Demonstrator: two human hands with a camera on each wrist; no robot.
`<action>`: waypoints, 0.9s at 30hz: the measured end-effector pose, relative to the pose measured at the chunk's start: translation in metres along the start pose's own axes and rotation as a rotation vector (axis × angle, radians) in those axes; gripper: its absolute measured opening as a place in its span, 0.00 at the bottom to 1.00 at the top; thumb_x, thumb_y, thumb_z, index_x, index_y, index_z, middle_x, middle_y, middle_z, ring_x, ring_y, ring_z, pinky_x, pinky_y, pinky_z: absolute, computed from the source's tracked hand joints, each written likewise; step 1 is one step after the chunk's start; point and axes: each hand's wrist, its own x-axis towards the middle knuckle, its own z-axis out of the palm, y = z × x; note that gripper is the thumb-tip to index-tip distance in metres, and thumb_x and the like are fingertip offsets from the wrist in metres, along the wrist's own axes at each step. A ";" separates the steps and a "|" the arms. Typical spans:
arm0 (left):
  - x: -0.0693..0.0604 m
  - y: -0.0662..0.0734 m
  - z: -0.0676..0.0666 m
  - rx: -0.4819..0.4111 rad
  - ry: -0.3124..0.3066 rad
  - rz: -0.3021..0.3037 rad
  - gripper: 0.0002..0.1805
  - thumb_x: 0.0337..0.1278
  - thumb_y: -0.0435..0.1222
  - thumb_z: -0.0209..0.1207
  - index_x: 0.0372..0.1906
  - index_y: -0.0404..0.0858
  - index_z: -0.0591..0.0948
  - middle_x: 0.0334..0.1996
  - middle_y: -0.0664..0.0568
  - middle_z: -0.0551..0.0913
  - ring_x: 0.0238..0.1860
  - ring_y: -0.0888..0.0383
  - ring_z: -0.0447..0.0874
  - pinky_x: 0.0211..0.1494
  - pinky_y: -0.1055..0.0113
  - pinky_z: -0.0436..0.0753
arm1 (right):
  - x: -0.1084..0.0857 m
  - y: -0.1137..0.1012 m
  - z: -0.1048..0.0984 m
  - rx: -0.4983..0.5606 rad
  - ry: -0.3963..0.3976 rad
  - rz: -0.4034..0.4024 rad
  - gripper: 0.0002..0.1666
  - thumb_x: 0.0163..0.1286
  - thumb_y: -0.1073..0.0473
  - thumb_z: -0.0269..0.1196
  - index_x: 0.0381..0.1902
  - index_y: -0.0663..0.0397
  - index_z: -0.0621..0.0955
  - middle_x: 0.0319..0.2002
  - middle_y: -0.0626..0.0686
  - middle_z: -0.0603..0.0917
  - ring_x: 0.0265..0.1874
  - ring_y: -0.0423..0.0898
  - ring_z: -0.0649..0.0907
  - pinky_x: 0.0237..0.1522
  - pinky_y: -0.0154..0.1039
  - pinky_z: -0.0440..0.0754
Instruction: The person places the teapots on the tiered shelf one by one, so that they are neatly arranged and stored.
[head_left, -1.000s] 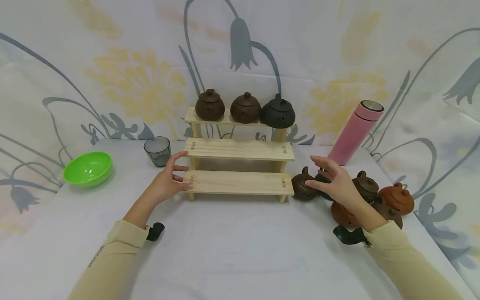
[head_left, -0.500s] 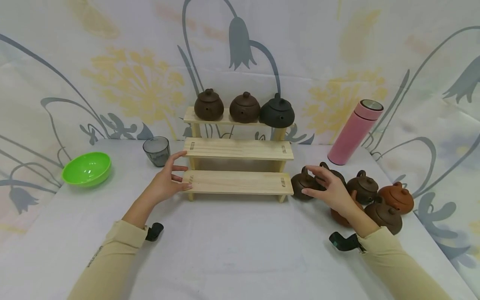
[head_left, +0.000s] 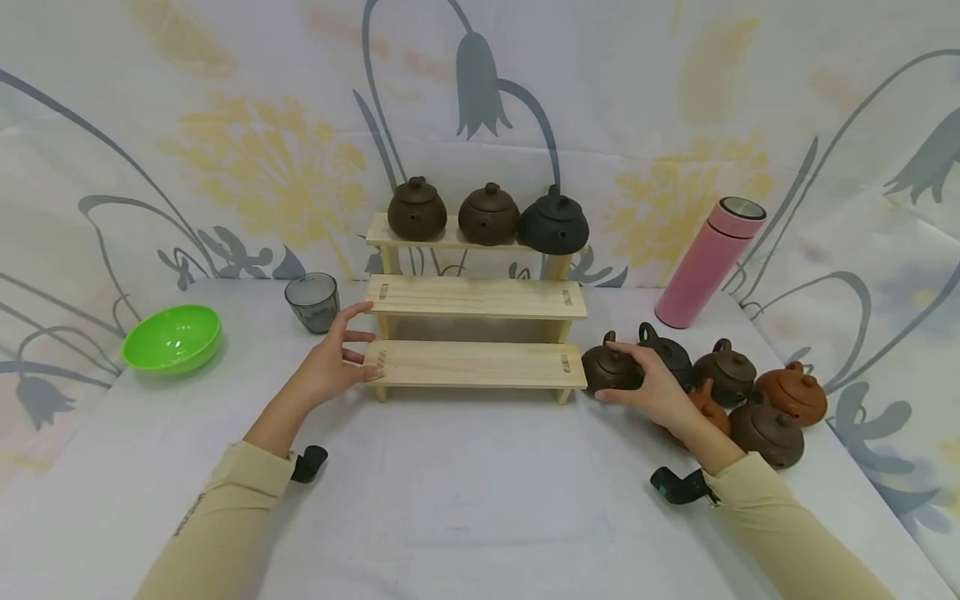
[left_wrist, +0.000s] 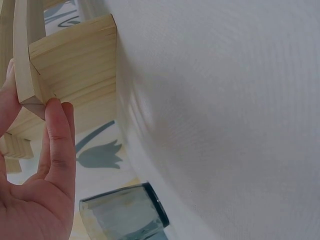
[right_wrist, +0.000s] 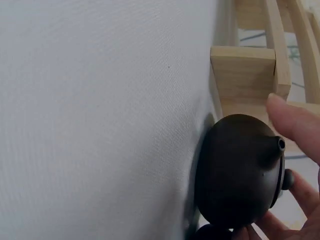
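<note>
At the left end of the wooden rack's lowest board [head_left: 472, 364], my left hand [head_left: 330, 367] pinches the edge; in the left wrist view the thumb and fingers [left_wrist: 59, 135] lie on opposite faces of the board [left_wrist: 30, 75]. Beside the rack's right end, a dark brown teapot [head_left: 606, 368] stands on the table, with my right hand [head_left: 652, 387] curled round its right side. The right wrist view shows the teapot [right_wrist: 237, 170] between the thumb [right_wrist: 295, 122] and the other fingers, one near the lid knob; some fingertips are hidden behind the pot.
Three teapots [head_left: 490, 217] stand on the top shelf. Several more [head_left: 772, 429] cluster right of my right hand, with a pink flask [head_left: 705, 271] behind. A grey glass [head_left: 313, 304] and a green bowl [head_left: 174, 342] stand on the left.
My right hand has moved left and slightly down, and its fingers have come round the dark brown teapot beside the rack. The left hand keeps its hold on the board.
</note>
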 end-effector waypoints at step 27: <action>-0.003 0.000 0.000 -0.016 0.000 0.067 0.52 0.47 0.31 0.68 0.71 0.53 0.48 0.58 0.34 0.70 0.46 0.41 0.76 0.39 0.55 0.75 | -0.030 -0.015 -0.003 -0.071 -0.142 0.061 0.47 0.41 0.47 0.77 0.60 0.49 0.73 0.60 0.63 0.66 0.51 0.60 0.71 0.44 0.53 0.74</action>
